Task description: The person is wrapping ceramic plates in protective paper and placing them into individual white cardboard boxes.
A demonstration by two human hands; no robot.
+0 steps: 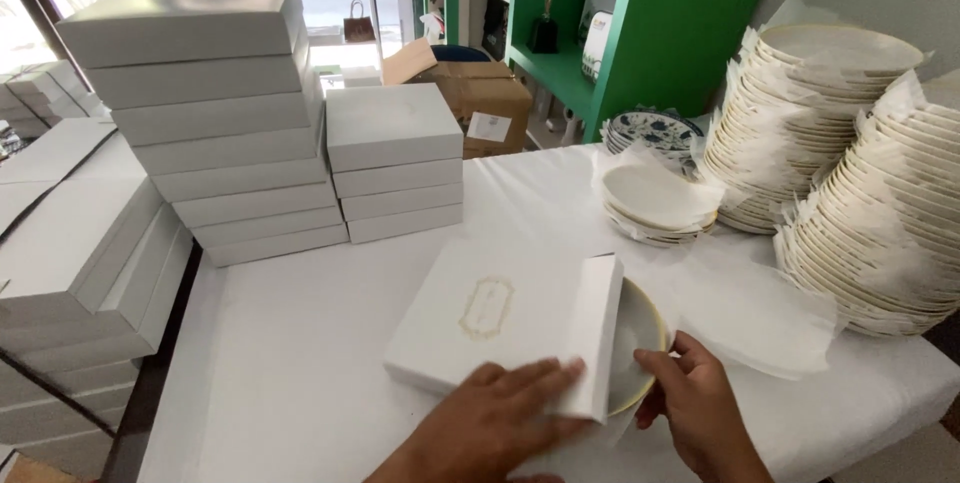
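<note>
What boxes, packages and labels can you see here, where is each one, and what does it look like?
Flat white box, gold emblem: table front, under left hand.
White box stacks: back left.
Shorter white stack: beside them.
Brown carton, white label: behind table.

The left hand [495,415] lies palm down, fingers spread flat, on the near edge of the white box [500,323]. The right hand [700,405] sits just right of that box, fingers curled, thumb and fingertips pinched at its open end.
</note>
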